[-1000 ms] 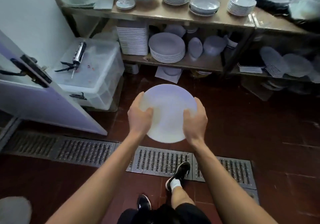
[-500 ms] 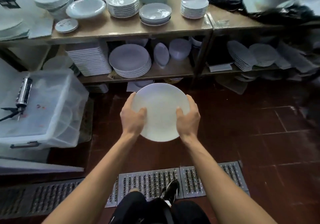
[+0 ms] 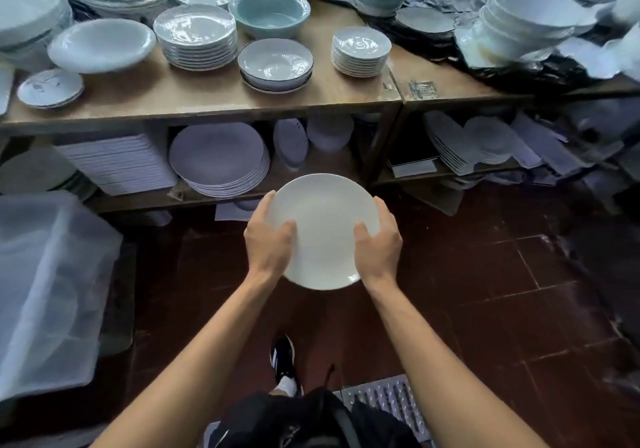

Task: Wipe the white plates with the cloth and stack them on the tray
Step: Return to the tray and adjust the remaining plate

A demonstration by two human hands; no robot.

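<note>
Below the counter [image 3: 207, 101], you hold the white plate [image 3: 323, 229] with both hands, left hand [image 3: 268, 240] and right hand [image 3: 379, 243], fingers wrapped on opposite rims. You have turned from the plastic bin toward the shelves; no cloth or tray shows, so wiping probably waits.

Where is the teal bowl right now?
Head view: teal bowl sits on the wooden tabletop, upper centre, behind the dark-rimmed bowl.

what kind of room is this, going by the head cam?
Probably a crockery storeroom or restaurant back room: wooden shelving packed with plate stacks and bowls, tiled floor, a floor drain grate. Both hands hold a white plate.
</note>
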